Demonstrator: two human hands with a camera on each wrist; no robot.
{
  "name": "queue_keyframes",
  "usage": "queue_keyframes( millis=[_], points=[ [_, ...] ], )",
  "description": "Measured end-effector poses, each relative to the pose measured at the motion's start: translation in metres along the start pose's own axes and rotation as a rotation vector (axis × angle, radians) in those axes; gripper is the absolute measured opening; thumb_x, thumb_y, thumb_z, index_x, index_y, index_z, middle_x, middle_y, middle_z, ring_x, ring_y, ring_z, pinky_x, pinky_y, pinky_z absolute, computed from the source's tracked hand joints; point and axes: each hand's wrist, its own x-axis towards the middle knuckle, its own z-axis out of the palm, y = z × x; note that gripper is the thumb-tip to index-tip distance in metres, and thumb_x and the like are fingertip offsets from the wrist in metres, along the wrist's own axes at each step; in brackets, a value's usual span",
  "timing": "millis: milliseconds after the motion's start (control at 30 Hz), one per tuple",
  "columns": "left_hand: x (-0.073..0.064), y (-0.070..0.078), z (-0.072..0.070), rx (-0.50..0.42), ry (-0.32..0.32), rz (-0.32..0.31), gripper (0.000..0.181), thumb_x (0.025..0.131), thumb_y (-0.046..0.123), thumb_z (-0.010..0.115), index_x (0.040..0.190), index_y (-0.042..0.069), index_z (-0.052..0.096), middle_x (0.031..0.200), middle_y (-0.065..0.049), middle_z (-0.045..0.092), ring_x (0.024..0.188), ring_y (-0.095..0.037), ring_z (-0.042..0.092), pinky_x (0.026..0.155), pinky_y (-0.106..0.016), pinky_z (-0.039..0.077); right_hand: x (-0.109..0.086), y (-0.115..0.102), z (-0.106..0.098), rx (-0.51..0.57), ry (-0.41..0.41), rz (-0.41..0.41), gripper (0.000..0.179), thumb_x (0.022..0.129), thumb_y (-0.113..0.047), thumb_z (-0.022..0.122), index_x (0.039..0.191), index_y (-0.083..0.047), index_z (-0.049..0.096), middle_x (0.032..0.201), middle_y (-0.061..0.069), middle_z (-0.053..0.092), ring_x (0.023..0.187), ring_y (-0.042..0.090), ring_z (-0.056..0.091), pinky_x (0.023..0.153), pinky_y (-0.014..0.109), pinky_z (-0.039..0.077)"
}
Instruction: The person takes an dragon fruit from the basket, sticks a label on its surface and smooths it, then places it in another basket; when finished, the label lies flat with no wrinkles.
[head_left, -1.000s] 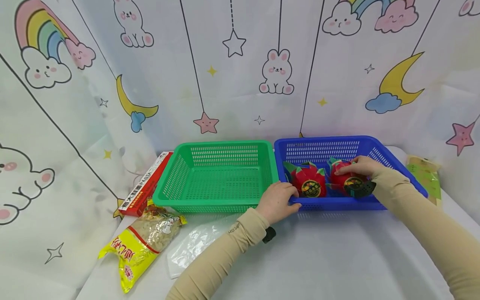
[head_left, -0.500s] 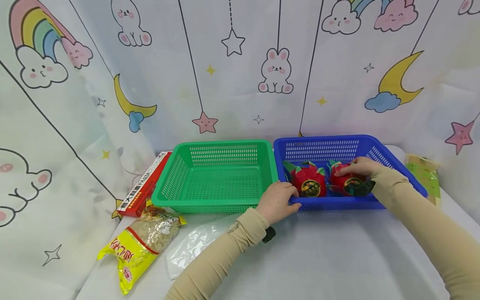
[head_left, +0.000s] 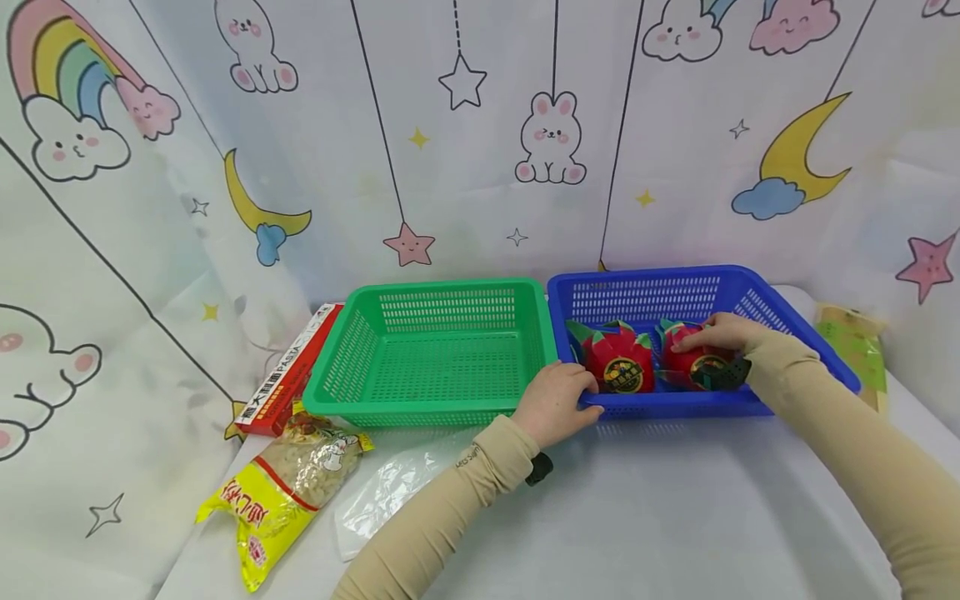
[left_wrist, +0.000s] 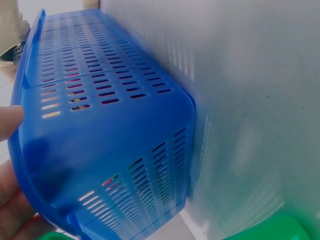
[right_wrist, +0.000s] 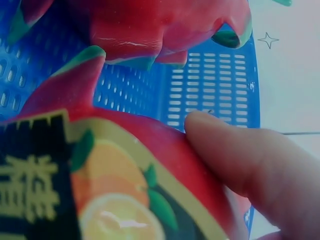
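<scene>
Two red dragon fruits with green-tipped scales and dark gold labels lie in a blue plastic basket (head_left: 637, 287). My right hand (head_left: 731, 333) grips the right dragon fruit (head_left: 686, 360). Its thumb (right_wrist: 235, 155) lies on the red skin in the right wrist view; most other fingers are hidden. The left dragon fruit (head_left: 618, 354) sits beside it, untouched. At the basket's front left corner, my left hand (head_left: 553, 404) holds the rim. In the left wrist view its thumb (left_wrist: 7, 121) and its fingers (left_wrist: 15, 212) lie around that rim.
A green plastic basket (head_left: 427, 408) adjoins the blue one on the left. Farther left are a red pasta box (head_left: 288, 375) and a yellow macaroni bag (head_left: 281, 492). A clear plastic bag (head_left: 397, 492) lies in front, and a green packet (head_left: 855, 350) at far right.
Both hands keep their hold in nearly the same places. The head view has shifted slightly; the fruits and baskets look unmoved.
</scene>
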Motion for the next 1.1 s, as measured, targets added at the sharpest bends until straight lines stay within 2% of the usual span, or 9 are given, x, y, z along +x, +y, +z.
queue_keyframes(
  millis=[433, 567, 733, 900, 1100],
  points=[
    [0.000, 0.002, 0.001, 0.002, -0.007, -0.015, 0.020, 0.085, 0.034, 0.064, 0.095, 0.017, 0.065, 0.097, 0.005, 0.066, 0.097, -0.010, 0.060, 0.104, -0.030, 0.037, -0.003, -0.003, 0.001, 0.009, -0.016, 0.025, 0.083, 0.083, -0.050, 0.059, 0.119, 0.018, 0.029, 0.113, 0.034, 0.042, 0.100, 0.041, 0.045, 0.079, 0.038, 0.050],
    [0.000, 0.003, 0.001, -0.001, -0.012, -0.020, 0.020, 0.086, 0.034, 0.064, 0.096, 0.017, 0.065, 0.097, 0.005, 0.066, 0.098, -0.010, 0.059, 0.105, -0.031, 0.036, -0.004, -0.004, 0.000, -0.031, 0.008, 0.010, 0.091, 0.082, -0.053, 0.058, 0.123, 0.021, 0.026, 0.118, 0.037, 0.038, 0.105, 0.045, 0.040, 0.087, 0.047, 0.047],
    [0.000, 0.002, 0.001, 0.002, -0.007, -0.021, 0.020, 0.085, 0.034, 0.065, 0.095, 0.017, 0.065, 0.096, 0.006, 0.066, 0.097, -0.010, 0.060, 0.104, -0.030, 0.037, -0.007, -0.007, -0.002, -0.050, 0.028, -0.002, 0.098, 0.082, -0.055, 0.058, 0.130, 0.021, 0.021, 0.126, 0.040, 0.029, 0.113, 0.051, 0.032, 0.097, 0.058, 0.036],
    [0.001, 0.002, 0.001, 0.008, -0.002, -0.008, 0.020, 0.085, 0.033, 0.065, 0.095, 0.017, 0.066, 0.094, 0.006, 0.066, 0.092, -0.009, 0.060, 0.100, -0.027, 0.040, -0.010, -0.010, -0.003, -0.046, 0.031, -0.016, 0.090, 0.085, -0.050, 0.056, 0.132, 0.020, 0.023, 0.128, 0.040, 0.029, 0.115, 0.052, 0.032, 0.098, 0.058, 0.035],
    [0.001, 0.002, -0.001, 0.005, -0.007, -0.003, 0.020, 0.085, 0.032, 0.065, 0.095, 0.016, 0.066, 0.093, 0.005, 0.066, 0.091, -0.009, 0.060, 0.097, -0.025, 0.042, -0.017, -0.018, -0.005, -0.079, 0.064, -0.055, 0.079, 0.087, -0.042, 0.057, 0.128, 0.020, 0.029, 0.124, 0.039, 0.037, 0.110, 0.049, 0.039, 0.094, 0.056, 0.039]
  ],
)
